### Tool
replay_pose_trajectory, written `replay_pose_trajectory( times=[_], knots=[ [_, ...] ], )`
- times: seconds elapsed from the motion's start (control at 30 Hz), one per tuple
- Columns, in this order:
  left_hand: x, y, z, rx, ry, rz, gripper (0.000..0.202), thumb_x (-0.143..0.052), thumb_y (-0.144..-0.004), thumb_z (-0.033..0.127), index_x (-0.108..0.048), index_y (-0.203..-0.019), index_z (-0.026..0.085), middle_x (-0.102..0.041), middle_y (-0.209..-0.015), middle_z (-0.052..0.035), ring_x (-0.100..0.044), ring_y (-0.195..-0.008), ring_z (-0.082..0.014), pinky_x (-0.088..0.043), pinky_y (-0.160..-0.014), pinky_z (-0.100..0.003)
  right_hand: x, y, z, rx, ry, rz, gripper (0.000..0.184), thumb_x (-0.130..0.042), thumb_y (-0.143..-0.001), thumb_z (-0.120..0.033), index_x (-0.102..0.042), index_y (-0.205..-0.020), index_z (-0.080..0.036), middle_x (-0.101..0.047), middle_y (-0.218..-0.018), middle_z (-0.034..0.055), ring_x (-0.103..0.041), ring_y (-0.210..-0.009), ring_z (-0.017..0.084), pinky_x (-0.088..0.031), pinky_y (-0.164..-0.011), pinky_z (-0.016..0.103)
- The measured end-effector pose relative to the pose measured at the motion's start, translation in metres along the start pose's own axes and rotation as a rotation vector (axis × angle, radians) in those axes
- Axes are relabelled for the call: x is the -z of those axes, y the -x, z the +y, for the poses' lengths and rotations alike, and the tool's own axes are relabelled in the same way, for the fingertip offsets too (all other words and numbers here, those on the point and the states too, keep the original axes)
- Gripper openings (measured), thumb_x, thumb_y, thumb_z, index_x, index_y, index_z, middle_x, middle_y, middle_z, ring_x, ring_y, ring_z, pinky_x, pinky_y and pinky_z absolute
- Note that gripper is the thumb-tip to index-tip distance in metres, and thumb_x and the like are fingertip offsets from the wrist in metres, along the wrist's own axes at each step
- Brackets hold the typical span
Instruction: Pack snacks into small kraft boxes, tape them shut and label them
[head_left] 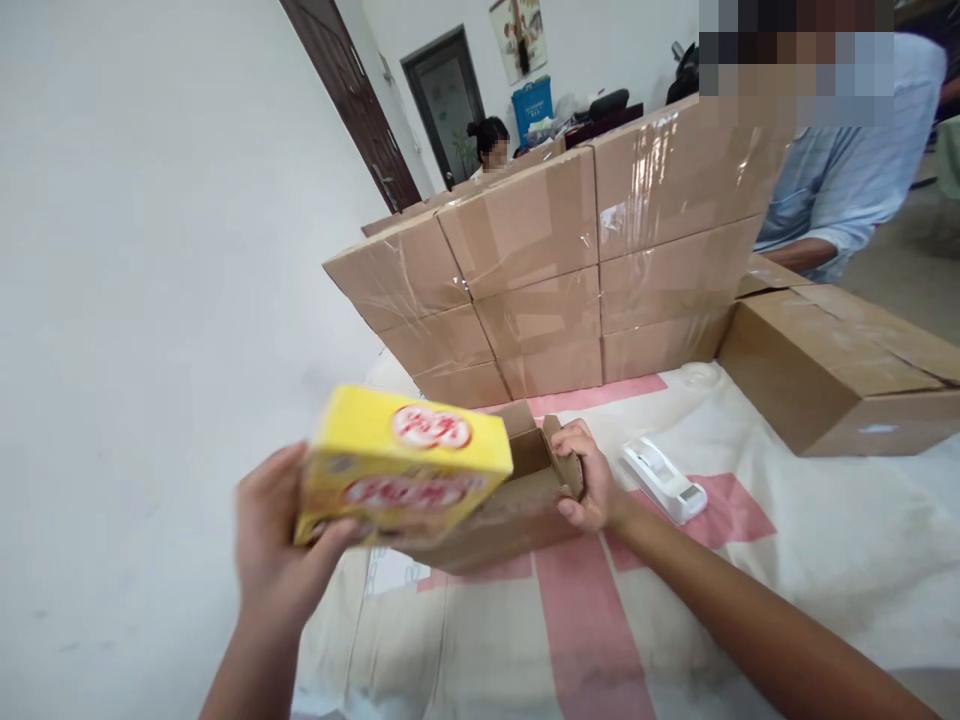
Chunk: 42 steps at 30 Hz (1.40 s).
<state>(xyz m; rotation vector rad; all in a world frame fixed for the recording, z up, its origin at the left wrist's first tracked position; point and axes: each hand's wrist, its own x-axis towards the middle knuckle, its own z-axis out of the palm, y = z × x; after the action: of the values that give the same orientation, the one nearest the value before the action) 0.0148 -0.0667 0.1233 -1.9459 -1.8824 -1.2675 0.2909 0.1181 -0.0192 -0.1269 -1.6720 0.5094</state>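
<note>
A yellow carton (409, 455) with red-and-white lettering is gripped by my left hand (277, 535), fingers behind it and thumb along its lower front. It is raised in front of an open brown cardboard box (499, 525) and hides that box's left part. My right hand (589, 475) is closed on a raised flap at the box's right end, fingers curled over the cardboard. The dark inside of the box shows between the carton and my right hand; its contents cannot be made out. To the right of that hand lies a white tape dispenser (664, 480) on the cloth.
Stacked, taped cardboard boxes (536, 235) form a wall behind the open box. Another large cardboard box (840, 360) stands at the right. A white and pink cloth (585, 630) covers the table. One person (847, 190) is at the far right, another (491, 150) behind the stack.
</note>
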Motion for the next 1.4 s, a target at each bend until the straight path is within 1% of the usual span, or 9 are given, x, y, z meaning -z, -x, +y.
replay_pose_trajectory(
  times=[0.07, 0.13, 0.23, 0.33, 0.53, 0.63, 0.83, 1.03, 1.4],
  knots=[
    [-0.016, -0.042, 0.002, -0.032, -0.015, -0.144, 0.056, -0.068, -0.089, 0.044, -0.05, -0.139, 0.027, -0.062, -0.123, -0.0085, -0.064, -0.114, -0.0275, -0.056, -0.091, -0.039, 0.002, 0.001, 0.002, 0.025, 0.03, -0.04, 0.047, -0.058, -0.086, -0.055, -0.045, -0.119, -0.025, -0.048, -0.096, 0.0058, -0.045, -0.086, 0.025, -0.043, -0.073, 0.042],
    [-0.035, -0.07, 0.008, -0.07, -0.06, -0.429, 0.049, -0.064, -0.091, 0.044, -0.053, -0.134, 0.024, -0.061, -0.126, -0.0096, -0.062, -0.116, -0.0268, -0.053, -0.096, -0.038, 0.003, 0.001, 0.004, 0.05, 0.066, -0.09, 0.048, -0.059, -0.086, -0.054, -0.045, -0.121, -0.024, -0.05, -0.097, 0.0062, -0.047, -0.086, 0.025, -0.044, -0.074, 0.043],
    [-0.054, -0.082, 0.02, 0.016, -0.148, -0.914, 0.041, -0.058, -0.093, 0.044, -0.053, -0.128, 0.024, -0.065, -0.121, -0.0079, -0.065, -0.106, -0.0255, -0.052, -0.088, -0.036, 0.003, 0.002, 0.007, 0.05, 0.091, -0.093, 0.05, -0.061, -0.085, -0.056, -0.045, -0.121, -0.025, -0.052, -0.097, 0.0059, -0.049, -0.086, 0.025, -0.045, -0.073, 0.042],
    [-0.052, -0.076, 0.031, 0.116, -0.278, -1.174, 0.035, -0.054, -0.092, 0.04, -0.052, -0.124, 0.026, -0.069, -0.111, -0.0051, -0.067, -0.096, -0.0255, -0.049, -0.076, -0.033, 0.002, 0.002, 0.011, 0.024, 0.081, -0.047, 0.054, -0.064, -0.082, -0.06, -0.046, -0.118, -0.026, -0.051, -0.094, 0.0046, -0.049, -0.082, 0.025, -0.044, -0.072, 0.042],
    [-0.035, -0.071, 0.04, 0.275, -0.588, -1.201, 0.03, -0.053, -0.088, 0.04, -0.043, -0.112, 0.025, -0.068, -0.092, -0.0056, -0.066, -0.079, -0.0261, -0.038, -0.06, -0.029, -0.001, 0.005, 0.013, -0.025, 0.042, -0.016, 0.056, -0.069, -0.075, -0.063, -0.047, -0.111, -0.026, -0.051, -0.09, 0.0037, -0.048, -0.078, 0.024, -0.043, -0.069, 0.04],
    [-0.037, -0.068, 0.039, 0.237, -0.654, -1.22, 0.032, -0.056, -0.085, 0.042, -0.041, -0.107, 0.024, -0.067, -0.092, -0.007, -0.066, -0.08, -0.0271, -0.034, -0.059, -0.029, -0.002, 0.007, 0.012, 0.003, 0.049, 0.0, 0.061, -0.068, -0.075, -0.065, -0.046, -0.116, -0.026, -0.052, -0.091, 0.004, -0.048, -0.078, 0.024, -0.044, -0.069, 0.041],
    [-0.062, -0.061, 0.022, 0.104, -0.613, -1.313, 0.029, -0.052, -0.09, 0.049, -0.044, -0.104, 0.025, -0.065, -0.085, -0.0055, -0.065, -0.081, -0.0281, -0.037, -0.062, -0.031, -0.003, 0.012, 0.015, 0.06, 0.083, 0.012, 0.072, -0.069, -0.072, -0.07, -0.041, -0.123, -0.028, -0.052, -0.092, 0.0031, -0.049, -0.074, 0.022, -0.044, -0.066, 0.041],
    [-0.092, -0.058, 0.004, 0.037, -0.655, -1.335, 0.029, -0.051, -0.093, 0.041, -0.043, -0.113, 0.021, -0.072, -0.091, -0.0107, -0.069, -0.079, -0.0324, -0.042, -0.064, -0.034, -0.005, 0.018, 0.015, -0.008, 0.105, 0.013, 0.073, -0.067, -0.071, -0.075, -0.04, -0.123, -0.031, -0.053, -0.091, 0.0042, -0.05, -0.073, 0.024, -0.044, -0.066, 0.045],
    [-0.103, -0.053, 0.008, -0.027, -0.689, -1.343, 0.025, -0.055, -0.095, 0.036, -0.051, -0.113, 0.019, -0.073, -0.096, -0.0133, -0.072, -0.089, -0.0362, -0.051, -0.072, -0.041, -0.006, 0.022, 0.016, 0.004, 0.038, 0.023, 0.084, -0.073, -0.068, -0.076, -0.043, -0.131, -0.028, -0.055, -0.095, 0.0055, -0.048, -0.072, 0.023, -0.041, -0.069, 0.044]
  ],
)
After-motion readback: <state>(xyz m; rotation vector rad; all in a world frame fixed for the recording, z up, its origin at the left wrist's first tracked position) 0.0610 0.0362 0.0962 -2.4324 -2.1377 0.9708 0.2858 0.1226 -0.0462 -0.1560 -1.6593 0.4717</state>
